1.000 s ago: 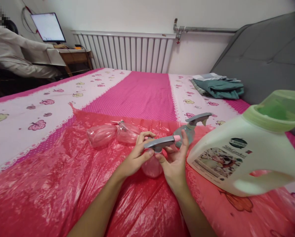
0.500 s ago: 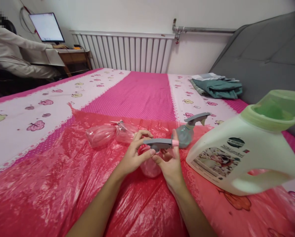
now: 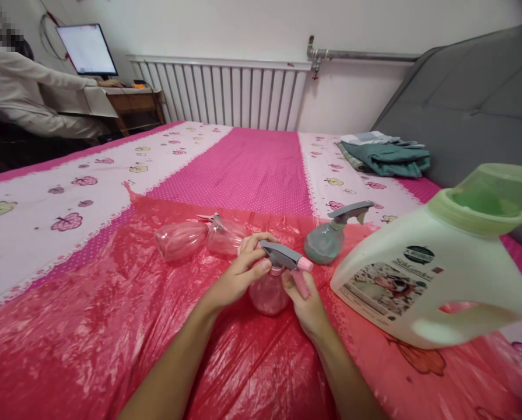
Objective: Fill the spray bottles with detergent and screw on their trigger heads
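Note:
A small clear pinkish spray bottle (image 3: 268, 296) stands upright in front of me, its grey spray head (image 3: 282, 255) carrying a pink nozzle and pink trigger. My left hand (image 3: 237, 279) closes around the spray head from the left, thumb on the near side. My right hand (image 3: 308, 309) is curled at the bottle's neck beneath the pink trigger; some of its fingers are hidden behind the bottle. Past my right hand stands another spray bottle (image 3: 324, 242) with bluish liquid and a grey head. Beyond my left hand, two clear pink bottles (image 3: 182, 240) lie on their sides.
Red plastic sheeting (image 3: 125, 344) covers the near part of the bed. A large white detergent jug (image 3: 418, 291) with a green cap stands close on the right. Folded clothes (image 3: 387, 156) lie by the grey headboard (image 3: 470, 99). A person (image 3: 28, 87) sits at a desk with a monitor.
The spray head has turned so its pink nozzle points more toward me, and the pink trigger has swung to the near side. My right hand has shifted slightly down.

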Action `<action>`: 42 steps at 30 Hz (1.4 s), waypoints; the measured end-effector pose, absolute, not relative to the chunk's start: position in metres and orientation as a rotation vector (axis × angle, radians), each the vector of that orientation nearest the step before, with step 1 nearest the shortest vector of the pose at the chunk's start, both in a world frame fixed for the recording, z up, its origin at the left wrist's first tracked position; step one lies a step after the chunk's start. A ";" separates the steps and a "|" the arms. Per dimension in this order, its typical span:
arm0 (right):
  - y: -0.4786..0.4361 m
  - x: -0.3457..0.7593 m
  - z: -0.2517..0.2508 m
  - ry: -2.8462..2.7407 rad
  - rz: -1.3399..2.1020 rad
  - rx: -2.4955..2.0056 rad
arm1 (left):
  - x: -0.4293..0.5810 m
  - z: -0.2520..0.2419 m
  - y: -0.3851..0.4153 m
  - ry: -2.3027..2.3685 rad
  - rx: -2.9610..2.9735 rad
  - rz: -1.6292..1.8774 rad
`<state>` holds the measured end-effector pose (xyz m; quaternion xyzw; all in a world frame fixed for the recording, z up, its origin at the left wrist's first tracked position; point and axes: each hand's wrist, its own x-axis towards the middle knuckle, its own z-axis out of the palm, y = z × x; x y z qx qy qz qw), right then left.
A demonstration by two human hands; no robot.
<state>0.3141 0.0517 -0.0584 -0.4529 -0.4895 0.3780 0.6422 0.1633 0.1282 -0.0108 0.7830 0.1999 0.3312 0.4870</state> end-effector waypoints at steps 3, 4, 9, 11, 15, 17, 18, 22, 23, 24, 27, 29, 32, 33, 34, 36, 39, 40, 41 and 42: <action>0.053 0.313 -0.056 -1.154 0.908 -0.974 | 0.163 -0.010 0.128 0.473 1.897 0.788; 0.054 0.313 -0.055 -1.162 0.928 -0.951 | 0.164 -0.010 0.127 0.474 1.888 0.789; 0.058 0.315 -0.056 -1.173 1.003 -0.865 | 0.166 -0.015 0.125 0.502 1.764 0.841; 0.058 0.315 -0.055 -1.174 1.004 -0.851 | 0.168 -0.017 0.124 0.510 1.710 0.897; 0.057 0.316 -0.051 -1.196 0.991 -0.835 | 0.170 -0.020 0.126 0.451 1.704 0.984; 0.057 0.315 -0.050 -1.203 0.981 -0.831 | 0.170 -0.021 0.127 0.411 1.725 0.996; 0.058 0.315 -0.050 -1.204 0.978 -0.831 | 0.170 -0.022 0.128 0.403 1.732 0.993; 0.059 0.313 -0.052 -1.188 0.980 -0.837 | 0.169 -0.019 0.130 0.431 1.755 0.961; 0.059 0.312 -0.053 -1.184 0.984 -0.838 | 0.169 -0.017 0.130 0.434 1.767 0.950; 0.059 0.312 -0.053 -1.183 0.989 -0.837 | 0.168 -0.016 0.130 0.432 1.780 0.934; 0.057 0.312 -0.055 -1.195 1.012 -0.843 | 0.167 -0.012 0.131 0.430 1.798 0.872; 0.056 0.313 -0.056 -1.205 1.028 -0.852 | 0.166 -0.012 0.132 0.433 1.787 0.848; 0.056 0.315 -0.059 -1.205 1.041 -0.861 | 0.165 -0.014 0.132 0.432 1.772 0.840; 0.057 0.315 -0.060 -1.203 1.042 -0.865 | 0.165 -0.015 0.132 0.435 1.769 0.839; 0.057 0.315 -0.061 -1.203 1.041 -0.870 | 0.165 -0.015 0.131 0.440 1.765 0.837; 0.058 0.315 -0.061 -1.206 1.042 -0.877 | 0.166 -0.015 0.129 0.456 1.747 0.833; 0.057 0.315 -0.059 -1.207 1.043 -0.877 | 0.167 -0.013 0.126 0.475 1.690 0.827; 0.057 0.314 -0.058 -1.208 1.044 -0.875 | 0.167 -0.013 0.126 0.475 1.673 0.827; 0.057 0.314 -0.057 -1.206 1.042 -0.875 | 0.168 -0.013 0.127 0.473 1.660 0.832; 0.057 0.314 -0.056 -1.204 1.037 -0.876 | 0.168 -0.013 0.128 0.471 1.647 0.842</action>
